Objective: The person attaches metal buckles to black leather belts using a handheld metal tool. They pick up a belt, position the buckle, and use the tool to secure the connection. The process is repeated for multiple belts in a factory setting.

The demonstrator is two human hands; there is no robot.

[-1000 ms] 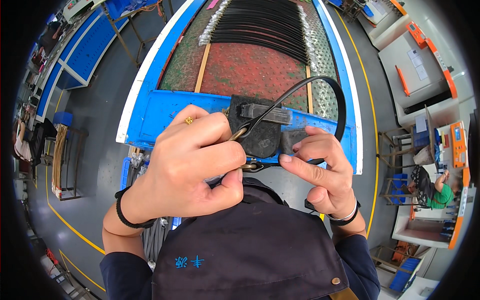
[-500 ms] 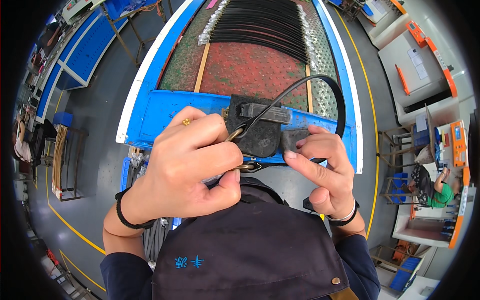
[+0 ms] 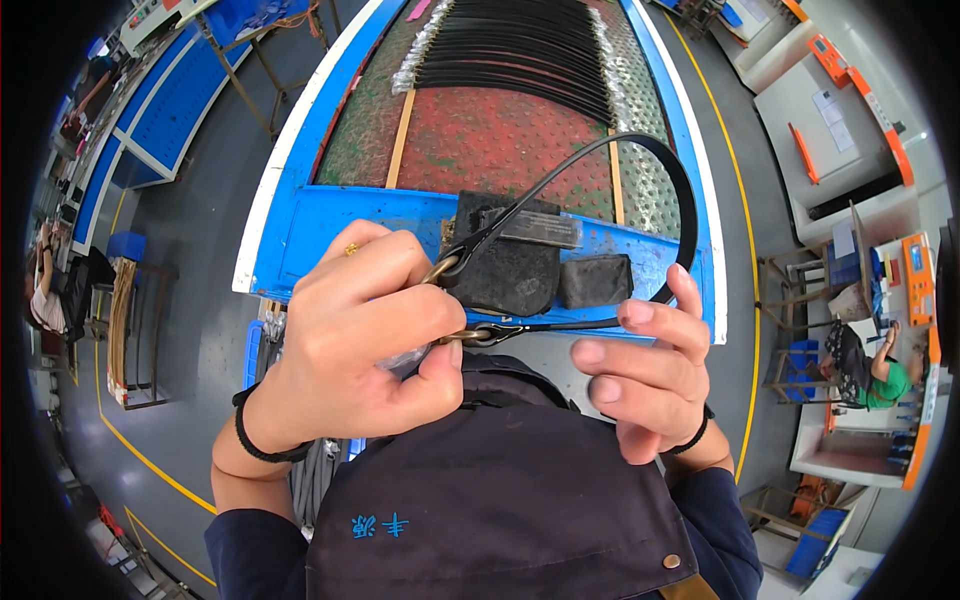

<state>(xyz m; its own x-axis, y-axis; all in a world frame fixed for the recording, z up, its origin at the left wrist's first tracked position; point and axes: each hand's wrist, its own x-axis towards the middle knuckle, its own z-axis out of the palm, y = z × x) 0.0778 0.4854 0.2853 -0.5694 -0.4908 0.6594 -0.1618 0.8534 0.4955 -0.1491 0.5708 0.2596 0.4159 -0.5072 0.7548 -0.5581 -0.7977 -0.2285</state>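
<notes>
A black strap (image 3: 686,200) with brass-coloured metal clasps loops up and to the right. My left hand (image 3: 365,325) is closed around its two metal ends, with some clear wrap showing under the fingers. My right hand (image 3: 655,370) has its fingers apart and slightly curled, beside the lower run of the strap, gripping nothing; whether a fingertip touches the strap I cannot tell. Just beyond my hands, a dark pad (image 3: 508,270) with a clear-topped strip (image 3: 535,228) on it rests on the blue table edge. A small dark block (image 3: 597,281) sits right of the pad.
The blue-framed table (image 3: 350,205) has a worn red and green studded top (image 3: 480,140). Many black straps (image 3: 515,50) with clear-wrapped ends lie in a row at its far side. A dark apron (image 3: 480,500) covers my front. Another person (image 3: 880,380) is far right.
My right hand has come away from the small dark block and lowered towards me, fingers spreading. My left hand has shifted slightly left with the strap ends, and the loop has opened wider.
</notes>
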